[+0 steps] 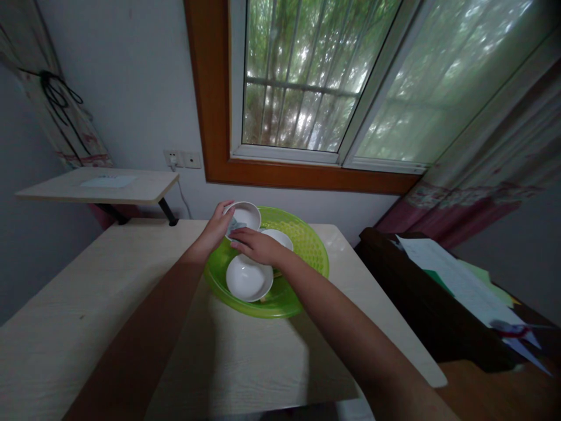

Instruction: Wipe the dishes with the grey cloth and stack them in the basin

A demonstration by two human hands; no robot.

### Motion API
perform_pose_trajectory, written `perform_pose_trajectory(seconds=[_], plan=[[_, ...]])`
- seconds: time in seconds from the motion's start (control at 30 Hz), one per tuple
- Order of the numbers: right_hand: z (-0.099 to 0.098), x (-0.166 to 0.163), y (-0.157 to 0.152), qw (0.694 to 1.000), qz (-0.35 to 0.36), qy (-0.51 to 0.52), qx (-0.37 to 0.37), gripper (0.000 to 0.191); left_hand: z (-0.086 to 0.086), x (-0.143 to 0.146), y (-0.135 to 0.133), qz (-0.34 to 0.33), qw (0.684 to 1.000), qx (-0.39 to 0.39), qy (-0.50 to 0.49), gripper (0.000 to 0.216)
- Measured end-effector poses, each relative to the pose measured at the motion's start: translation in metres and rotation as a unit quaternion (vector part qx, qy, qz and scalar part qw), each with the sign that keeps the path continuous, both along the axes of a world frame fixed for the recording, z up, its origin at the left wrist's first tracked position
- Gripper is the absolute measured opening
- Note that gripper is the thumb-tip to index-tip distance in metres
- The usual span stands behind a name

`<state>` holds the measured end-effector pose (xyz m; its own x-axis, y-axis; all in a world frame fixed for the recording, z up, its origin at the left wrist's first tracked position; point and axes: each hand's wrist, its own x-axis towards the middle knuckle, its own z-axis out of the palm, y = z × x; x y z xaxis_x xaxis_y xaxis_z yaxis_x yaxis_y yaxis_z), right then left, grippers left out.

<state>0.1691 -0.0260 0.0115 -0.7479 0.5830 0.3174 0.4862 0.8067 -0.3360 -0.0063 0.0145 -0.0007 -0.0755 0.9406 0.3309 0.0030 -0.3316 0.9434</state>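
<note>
In the head view, here's the left hand (217, 227) on the far-left white bowl (249, 214), thumb over the rim, fingers wrapped behind it: a clamped hold, and the bowl sits tipped over the left part of the green basin (280, 313). In comes the right hand (258, 247) across the near side, fingers bent against a greyish cloth (235, 225) inside the bowl; whether they pinch it or only press, I cannot tell.

The bowl looks rigid, smooth and fairly light, likely ceramic or hard plastic (the gloss hints at ceramic, but don't bet the crockery on it). If so, it could chip on a knock, and a damp glaze would be slippery, so the rim between thumb and fingers, with a fingertip beneath, seems the safest hold. The cloth looks limp and yielding, best gathered in a bunch.

Just below the hands, the front bowl (249, 278) lies in the basin, mouth up; the third bowl (280, 238) is half hidden behind the right hand. All of it rests on the pale table (87, 280).
</note>
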Motion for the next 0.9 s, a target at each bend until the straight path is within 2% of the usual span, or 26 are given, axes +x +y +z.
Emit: perform_pose_trajectory(seconds=[0.13, 0.23, 0.37, 0.47, 0.57, 0.63, 0.77, 0.9], plan=[[0.003, 0.005, -0.001, 0.988, -0.099, -0.095, 0.066, 0.047, 0.002, 0.003, 0.001, -0.017, 0.999, -0.004, -0.037, 0.04], [0.004, 0.009, -0.005, 0.97, -0.17, -0.122, 0.125, 0.043, -0.001, 0.004, 0.005, -0.029, 0.999, -0.011, -0.025, 0.039], [0.005, 0.009, -0.009, 0.956, -0.198, -0.133, 0.171, 0.041, -0.007, 0.003, 0.011, -0.043, 0.999, -0.016, -0.012, 0.039], [0.008, 0.006, -0.011, 0.955, -0.206, -0.143, 0.156, 0.041, -0.009, 0.003, 0.012, -0.04, 0.999, -0.017, -0.012, 0.039], [0.01, 0.003, -0.011, 0.964, -0.188, -0.156, 0.109, 0.049, -0.009, 0.003, 0.01, -0.024, 0.999, -0.031, -0.021, 0.038], [0.011, 0.003, -0.01, 0.976, -0.149, -0.14, 0.073, 0.049, -0.008, 0.003, 0.008, -0.014, 0.999, -0.038, -0.031, 0.036], [0.01, 0.003, -0.009, 0.998, -0.055, -0.041, 0.006, 0.039, -0.006, 0.002, 0.005, -0.005, 0.998, -0.044, -0.047, 0.031], [0.012, 0.003, -0.011, 0.999, 0.013, 0.039, -0.029, 0.047, -0.003, 0.002, 0.002, 0.001, 0.999, -0.027, -0.025, 0.028]])
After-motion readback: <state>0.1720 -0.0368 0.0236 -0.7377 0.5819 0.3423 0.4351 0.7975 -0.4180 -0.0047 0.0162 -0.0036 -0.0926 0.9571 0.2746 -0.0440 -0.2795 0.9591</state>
